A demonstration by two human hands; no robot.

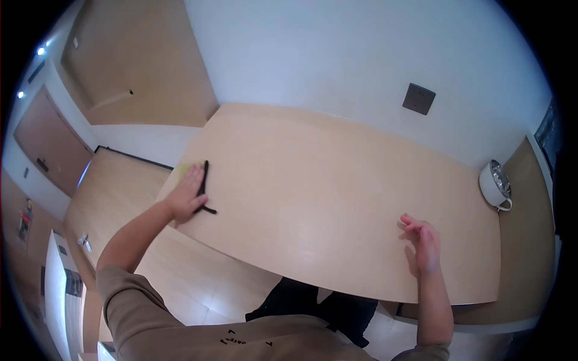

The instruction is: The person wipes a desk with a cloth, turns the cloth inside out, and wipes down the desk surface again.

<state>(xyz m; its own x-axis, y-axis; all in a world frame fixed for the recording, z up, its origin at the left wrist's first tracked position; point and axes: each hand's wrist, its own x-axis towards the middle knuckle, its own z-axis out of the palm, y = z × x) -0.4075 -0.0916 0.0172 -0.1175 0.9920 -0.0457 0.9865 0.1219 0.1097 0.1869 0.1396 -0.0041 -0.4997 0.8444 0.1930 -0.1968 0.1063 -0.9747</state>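
1. Lays the left grip (183, 194) palm down at the left end of the bench (313, 174), with fingers outstretched towards the far side.
2. Has a black strip (206, 171) right beside that grip, along the forefinger side, with the far end about level with the fingertips.
3. Shows the same strip passing close by the thumb, partly hidden there, with the near end jutting out on the bench towards the middle.
4. Cannot tell a clasp on the strip from a plain press, with the underside of the left grip out of sight.
5. Covers most of a yellowish patch (183, 169) with the left fingers; too blurred to name.
6. Holds the right grip (427, 246) over the near right part of the bench, with fingers loosely bent and unclosed, well apart from the strip.
7. Shows a white pot (494, 185) at the far right corner, beyond the right grip.
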